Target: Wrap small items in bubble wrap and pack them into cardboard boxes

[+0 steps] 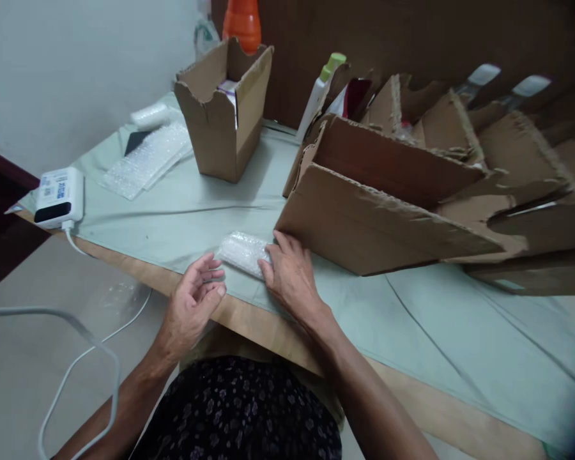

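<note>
A small bundle wrapped in bubble wrap (242, 252) lies on the pale green cloth near the table's front edge. My right hand (290, 275) rests palm down on its right end, fingers closed over it. My left hand (196, 300) hovers just left of the bundle with its fingers loosely curled and apart, holding nothing. A large torn cardboard box (378, 217) lies on its side right behind my right hand.
A small open cardboard box (225, 121) stands at the back. Sheets of bubble wrap (146, 160) lie at the far left. A white device (60, 195) with a cable sits at the table's left corner. More torn cardboard (508, 166) fills the right; bottles (319, 96) stand behind.
</note>
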`<state>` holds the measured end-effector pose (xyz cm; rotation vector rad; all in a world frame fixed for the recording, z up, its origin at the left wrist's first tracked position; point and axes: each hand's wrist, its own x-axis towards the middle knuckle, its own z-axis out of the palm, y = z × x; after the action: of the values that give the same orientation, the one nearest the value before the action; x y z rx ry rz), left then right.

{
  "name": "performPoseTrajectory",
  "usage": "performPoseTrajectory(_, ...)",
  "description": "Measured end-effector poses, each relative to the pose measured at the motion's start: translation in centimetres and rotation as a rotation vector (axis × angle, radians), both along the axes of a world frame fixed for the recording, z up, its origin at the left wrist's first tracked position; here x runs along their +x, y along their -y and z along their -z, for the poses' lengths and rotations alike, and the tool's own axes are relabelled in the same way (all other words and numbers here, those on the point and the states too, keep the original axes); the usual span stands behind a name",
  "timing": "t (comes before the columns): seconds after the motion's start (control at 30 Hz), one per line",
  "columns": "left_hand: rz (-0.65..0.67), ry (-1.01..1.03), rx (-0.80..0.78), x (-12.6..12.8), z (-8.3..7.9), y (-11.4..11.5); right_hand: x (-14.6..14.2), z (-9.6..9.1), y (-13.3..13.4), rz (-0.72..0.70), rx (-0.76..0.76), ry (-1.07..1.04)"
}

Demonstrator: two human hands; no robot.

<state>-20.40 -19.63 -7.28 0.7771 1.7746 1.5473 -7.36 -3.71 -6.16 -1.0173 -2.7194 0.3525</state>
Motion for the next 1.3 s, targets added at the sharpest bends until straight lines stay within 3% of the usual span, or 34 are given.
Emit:
performPoseTrajectory(0.23,-0.013,-0.068,-0.035,-0.9,0.1,0.3,0.1,-0.4,0.0,0.016,-0.208,-0.111)
performPoseTrajectory(0.43,-0.110,-0.193,0.016,-1.3,0.9,0.1,2.6,-2.3,1.0,-0.105,-0.421,-0.398)
performPoseTrajectory(0.57,0.163,0.016,0.040,0.1,-0.3,-0.3,5.7,-3.8,2.1,-0.198,-0.685,-0.509)
performPoseTrajectory(0.63,0.273,0.140,0.009,1.3,-1.2,-0.7,7.3,-3.9,2.5,-0.164,-0.753,-0.499)
performPoseTrajectory(0.8,0.207,0.120,0.018,4.0,-2.0,-1.9,10.7,-3.2,3.0,0.076,-0.866,-0.659)
performPoseTrajectory(0.9,0.248,0.096,0.063,5.5,-1.6,-2.5,12.0,-3.2,3.5,0.054,-0.938,-0.722)
performPoseTrajectory(0.97,0.286,0.068,0.080,6.4,-1.6,-2.8,12.7,-3.6,3.8,0.052,-0.866,-0.726)
performPoseTrajectory(1.07,0.350,-0.067,0.154,7.1,-2.5,-3.8,13.8,-4.6,3.8,0.106,-0.632,-0.718)
performPoseTrajectory(1.17,0.365,-0.399,0.347,6.7,-4.9,-5.9,16.2,-6.4,2.9,0.143,-0.413,-0.704)
performPoseTrajectory(1.3,0.202,-0.910,0.547,5.9,-8.6,-10.7,20.8,-10.5,0.4,0.243,-0.095,-0.725)
